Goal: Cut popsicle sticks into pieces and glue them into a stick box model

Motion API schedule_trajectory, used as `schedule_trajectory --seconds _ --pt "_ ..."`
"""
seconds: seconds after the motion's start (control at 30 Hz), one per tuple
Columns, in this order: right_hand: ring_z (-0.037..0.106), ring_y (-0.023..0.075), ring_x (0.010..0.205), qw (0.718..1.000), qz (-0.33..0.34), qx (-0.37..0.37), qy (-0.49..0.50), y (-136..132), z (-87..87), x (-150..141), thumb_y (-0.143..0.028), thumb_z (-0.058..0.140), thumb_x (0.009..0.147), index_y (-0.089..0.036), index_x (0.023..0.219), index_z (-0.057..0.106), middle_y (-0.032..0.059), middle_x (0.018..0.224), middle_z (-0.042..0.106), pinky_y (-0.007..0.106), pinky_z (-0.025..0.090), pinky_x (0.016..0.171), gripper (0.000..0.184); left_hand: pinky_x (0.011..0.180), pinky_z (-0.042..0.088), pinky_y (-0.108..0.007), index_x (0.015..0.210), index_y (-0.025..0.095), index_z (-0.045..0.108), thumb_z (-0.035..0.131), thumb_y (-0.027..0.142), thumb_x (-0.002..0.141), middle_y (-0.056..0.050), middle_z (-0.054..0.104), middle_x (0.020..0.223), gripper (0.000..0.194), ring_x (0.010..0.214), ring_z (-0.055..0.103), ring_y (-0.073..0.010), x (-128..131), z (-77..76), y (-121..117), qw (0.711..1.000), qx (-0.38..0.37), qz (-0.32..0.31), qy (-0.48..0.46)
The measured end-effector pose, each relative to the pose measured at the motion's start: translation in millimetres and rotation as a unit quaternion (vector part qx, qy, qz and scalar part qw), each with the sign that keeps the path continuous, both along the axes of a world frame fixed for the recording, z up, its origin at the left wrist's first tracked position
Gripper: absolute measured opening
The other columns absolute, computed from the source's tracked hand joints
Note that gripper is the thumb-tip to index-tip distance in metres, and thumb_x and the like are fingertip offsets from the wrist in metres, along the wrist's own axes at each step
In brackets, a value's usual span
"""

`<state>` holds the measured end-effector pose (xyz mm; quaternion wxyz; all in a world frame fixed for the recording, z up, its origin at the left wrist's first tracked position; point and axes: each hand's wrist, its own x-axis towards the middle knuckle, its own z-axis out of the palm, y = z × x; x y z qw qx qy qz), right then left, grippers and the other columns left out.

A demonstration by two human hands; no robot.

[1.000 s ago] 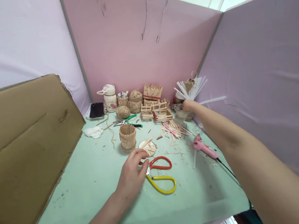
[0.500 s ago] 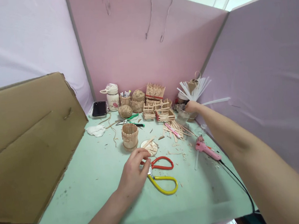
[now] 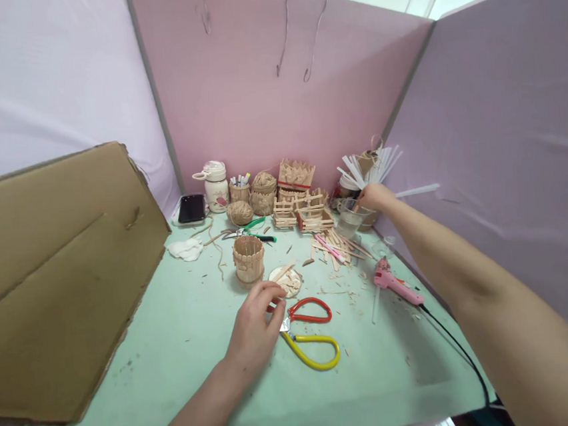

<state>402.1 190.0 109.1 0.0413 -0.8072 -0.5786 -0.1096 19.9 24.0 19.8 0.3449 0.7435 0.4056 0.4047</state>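
At the scissors: left fingers loosely curved, grasp unclear | at the clear cup: right fingers, grasp unclear

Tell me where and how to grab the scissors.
Take the scissors by their loops, red and yellow, probably best from the right. Both loops point that way and lie spread apart, with open room inside each for fingers. The left hand covers the blade end, so coming from that side looks awkward.
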Motion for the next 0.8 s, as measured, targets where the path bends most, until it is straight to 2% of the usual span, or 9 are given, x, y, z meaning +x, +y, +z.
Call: schedule_trajectory --seconds 0.1,0.23,0.37,0.53,0.67,0.8 --pt "0.062 0.0255 0.087 1.000 -0.021 0.003 -0.021 -13.1 0.6 0.5 -0.029 0.056 0.082 -0.014 0.096 0.067 0.0148 0.097 0.065 0.033 0.047 0.066 0.024 0.059 0.050 -0.024 0.088 0.021 0.060 0.043 0.024 0.085 -0.007 0.056 0.104 0.018 0.081 0.058 -0.0143 0.0 -0.1 0.5 1.000 0.006 0.002 0.002" --pt "0.063 0.0236 0.084 0.999 0.024 0.004 -0.047 -37.7 -6.1 -6.3 -0.028 0.052 0.079 -0.023 0.088 0.071 0.0093 0.091 0.069 0.028 0.042 0.064 0.022 0.064 0.051 -0.026 0.088 0.021 0.061 0.044 0.024 0.085 -0.006 0.057 0.104 0.018 0.083 0.058 -0.0144 1.2 -0.2 1.0 1.000 0.008 0.002 0.005" --pt "0.062 0.0232 0.086 0.996 0.044 0.024 -0.068 -55.5 -10.5 -10.8 -0.029 0.047 0.081 -0.023 0.088 0.070 0.0094 0.092 0.070 0.026 0.040 0.063 0.025 0.067 0.052 -0.028 0.088 0.021 0.061 0.044 0.022 0.084 -0.007 0.057 0.102 0.018 0.083 0.058 -0.0148 2.7 -3.5 2.9 1.000 0.009 -0.003 0.005" --pt "0.061 0.0226 0.088 0.994 0.055 0.057 -0.071 -63.0 -10.7 -7.3 -0.030 0.041 0.085 -0.021 0.092 0.068 0.0092 0.100 0.068 0.026 0.039 0.063 0.030 0.068 0.052 -0.028 0.088 0.020 0.060 0.043 0.022 0.084 -0.007 0.057 0.101 0.018 0.083 0.058 -0.0148 3.8 -9.8 6.3 1.000 0.019 -0.001 0.005" --pt "0.062 0.0215 0.083 0.994 0.068 0.068 -0.055 -66.4 -16.2 -3.1 -0.031 0.045 0.082 -0.023 0.089 0.068 0.0072 0.096 0.069 0.026 0.038 0.062 0.026 0.069 0.052 -0.028 0.088 0.020 0.059 0.043 0.021 0.083 -0.007 0.057 0.101 0.017 0.083 0.058 -0.0146 5.0 -10.8 6.6 1.000 0.015 0.004 0.015" --pt "0.061 0.0229 0.083 0.992 0.075 0.096 -0.033 -71.9 -22.9 -3.0 -0.029 0.043 0.082 -0.021 0.090 0.067 0.0091 0.095 0.069 0.028 0.038 0.063 0.027 0.070 0.052 -0.028 0.089 0.020 0.059 0.044 0.020 0.083 -0.006 0.058 0.100 0.017 0.088 0.058 -0.0156 4.9 -11.0 6.1 1.000 0.017 0.009 0.019"
